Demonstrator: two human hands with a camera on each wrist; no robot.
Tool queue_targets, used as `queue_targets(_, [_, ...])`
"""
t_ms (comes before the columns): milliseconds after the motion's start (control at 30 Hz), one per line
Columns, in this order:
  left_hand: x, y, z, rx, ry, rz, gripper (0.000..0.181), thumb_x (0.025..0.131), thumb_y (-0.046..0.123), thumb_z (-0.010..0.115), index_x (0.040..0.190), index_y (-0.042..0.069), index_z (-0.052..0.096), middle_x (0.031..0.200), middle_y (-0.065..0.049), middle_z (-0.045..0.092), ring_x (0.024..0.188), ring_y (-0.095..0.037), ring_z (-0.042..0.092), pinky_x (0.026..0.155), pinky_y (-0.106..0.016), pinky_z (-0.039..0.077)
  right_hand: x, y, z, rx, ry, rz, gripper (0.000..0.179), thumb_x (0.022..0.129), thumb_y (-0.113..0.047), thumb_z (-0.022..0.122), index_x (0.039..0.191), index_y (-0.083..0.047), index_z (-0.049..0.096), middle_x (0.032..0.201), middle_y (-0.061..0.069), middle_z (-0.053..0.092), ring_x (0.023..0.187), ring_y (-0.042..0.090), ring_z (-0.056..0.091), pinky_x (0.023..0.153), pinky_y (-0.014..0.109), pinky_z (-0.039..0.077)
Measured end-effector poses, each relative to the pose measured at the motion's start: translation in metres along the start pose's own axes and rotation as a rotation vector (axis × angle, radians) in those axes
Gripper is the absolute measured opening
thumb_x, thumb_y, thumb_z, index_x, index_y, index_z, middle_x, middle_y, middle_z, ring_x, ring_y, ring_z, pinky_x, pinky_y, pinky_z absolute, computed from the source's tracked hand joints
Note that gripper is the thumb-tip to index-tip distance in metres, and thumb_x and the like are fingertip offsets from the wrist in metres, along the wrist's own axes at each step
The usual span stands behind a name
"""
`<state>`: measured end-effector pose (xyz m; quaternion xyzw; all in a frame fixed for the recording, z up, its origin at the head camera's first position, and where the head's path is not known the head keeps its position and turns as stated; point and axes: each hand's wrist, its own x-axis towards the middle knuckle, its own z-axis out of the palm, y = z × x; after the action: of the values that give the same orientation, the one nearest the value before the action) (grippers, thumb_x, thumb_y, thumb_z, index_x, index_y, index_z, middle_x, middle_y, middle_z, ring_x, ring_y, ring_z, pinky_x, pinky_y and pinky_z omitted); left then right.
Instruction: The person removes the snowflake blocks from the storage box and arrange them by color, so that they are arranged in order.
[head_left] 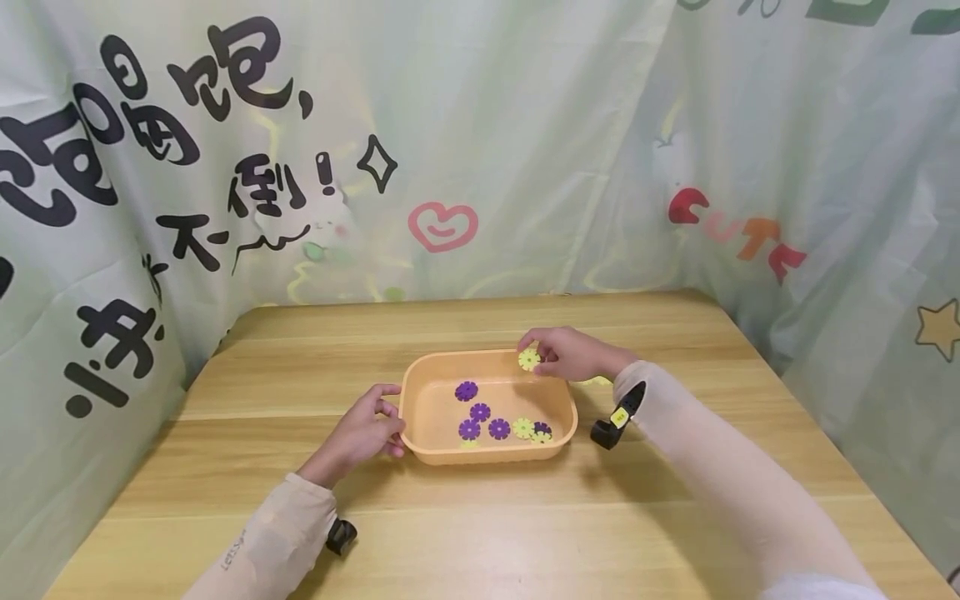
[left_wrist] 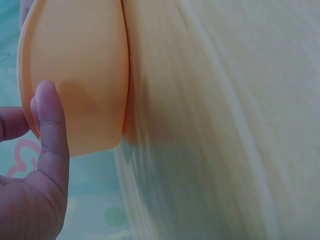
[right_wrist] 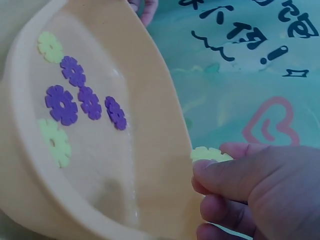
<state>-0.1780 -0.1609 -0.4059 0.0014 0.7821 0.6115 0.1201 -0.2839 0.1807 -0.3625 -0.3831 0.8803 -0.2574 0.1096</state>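
An orange plastic basin sits on the table. Purple snowflake building discs and yellow ones lie inside it, mostly along its near side, a few overlapping. My left hand holds the basin by its left end; in the left wrist view the thumb lies against the outer wall and a finger reaches the rim. Above the basin's far right rim, my right hand pinches a yellow snowflake disc between thumb and fingers. That disc is partly covered by the thumb in the right wrist view.
Something yellow shows on the table behind the right wrist, largely hidden. The wooden table extends around the basin. A printed curtain hangs behind the table and along both sides.
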Motion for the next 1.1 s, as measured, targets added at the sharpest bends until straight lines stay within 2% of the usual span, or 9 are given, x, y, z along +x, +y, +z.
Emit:
queue_targets(333, [0.002, 0.002, -0.001, 0.008, 0.005, 0.009, 0.055, 0.088, -0.008, 0.055, 0.140, 0.000, 0.036, 0.097, -0.016, 0.049, 0.067, -0.025, 0.061, 0.060, -0.038, 0.060, -0.013, 0.009, -0.011, 0.022, 0.084, 0.098, 0.035, 0.090, -0.005, 0.067, 0.123, -0.008, 0.058, 0.088, 0.004, 0.060, 0.077, 0.016, 0.059, 0.071, 0.033, 0.054])
queue_targets(533, [-0.001, -0.004, -0.002, 0.016, 0.005, 0.001, 0.055, 0.088, -0.008, 0.055, 0.139, -0.001, 0.036, 0.096, -0.016, 0.049, 0.068, -0.026, 0.061, 0.059, -0.038, 0.060, -0.023, 0.019, -0.009, 0.040, 0.086, 0.053, 0.034, 0.091, -0.005, 0.066, 0.123, -0.004, 0.056, 0.081, 0.001, 0.059, 0.071, 0.013, 0.057, 0.067, 0.031, 0.052])
queue_targets(667, [0.001, -0.005, -0.001, 0.013, 0.013, 0.010, 0.054, 0.089, -0.008, 0.056, 0.139, 0.001, 0.038, 0.096, -0.017, 0.050, 0.069, -0.026, 0.061, 0.060, -0.037, 0.060, -0.028, 0.027, -0.013, 0.022, 0.120, 0.051, 0.034, 0.090, -0.005, 0.067, 0.122, -0.004, 0.056, 0.080, 0.000, 0.060, 0.071, 0.013, 0.058, 0.066, 0.031, 0.053])
queue_targets(867, [0.004, -0.003, 0.000, 0.015, 0.008, 0.001, 0.055, 0.089, -0.007, 0.056, 0.140, 0.002, 0.038, 0.098, -0.017, 0.050, 0.069, -0.026, 0.061, 0.060, -0.037, 0.060, -0.037, 0.035, -0.017, 0.026, 0.146, 0.097, 0.034, 0.089, -0.005, 0.068, 0.121, -0.002, 0.055, 0.080, 0.001, 0.061, 0.074, 0.015, 0.059, 0.066, 0.032, 0.053])
queue_targets(1100, [0.001, -0.002, -0.001, 0.017, 0.007, 0.002, 0.055, 0.089, -0.008, 0.056, 0.140, 0.001, 0.038, 0.096, -0.016, 0.050, 0.068, -0.025, 0.060, 0.060, -0.038, 0.060, -0.045, 0.044, -0.015, 0.073, 0.164, 0.151, 0.034, 0.090, -0.001, 0.066, 0.121, 0.001, 0.054, 0.077, 0.003, 0.058, 0.069, 0.018, 0.056, 0.063, 0.033, 0.051])
